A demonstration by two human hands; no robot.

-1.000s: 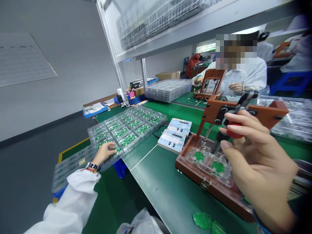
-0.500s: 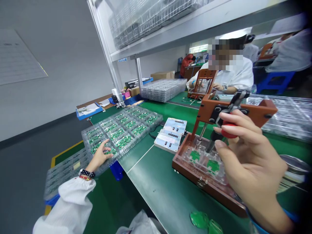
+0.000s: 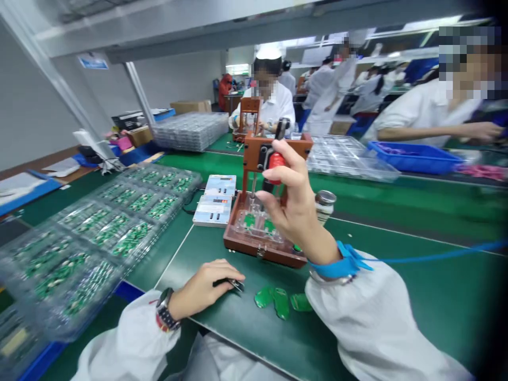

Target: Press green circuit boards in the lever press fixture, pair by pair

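Note:
My right hand (image 3: 293, 203) has its fingers curled round the red handle (image 3: 277, 166) of a toggle clamp on the brown test fixture (image 3: 264, 254). Beneath the clamp, small green circuit boards (image 3: 250, 219) sit in the fixture's clear plastic nest. My left hand (image 3: 204, 286) is low over the table's front, closed on a small dark and silvery piece (image 3: 230, 284) whose kind I cannot make out. Just right of it lie several loose green circuit boards (image 3: 281, 304). Two white meter boxes (image 3: 212, 210) with red digits stand left of the fixture.
Clear compartment trays of green boards (image 3: 130, 238) fill the left side. Behind are stacked clear trays (image 3: 192, 129) and a co-worker (image 3: 278, 106) at another fixture. A jar (image 3: 325, 203) stands behind my right wrist, and a blue cord (image 3: 436, 255) runs right from its band.
My left hand has left the tray and moved right to the table before the fixture, now holding a small piece. The view has swung right. Red digits now show on the meters.

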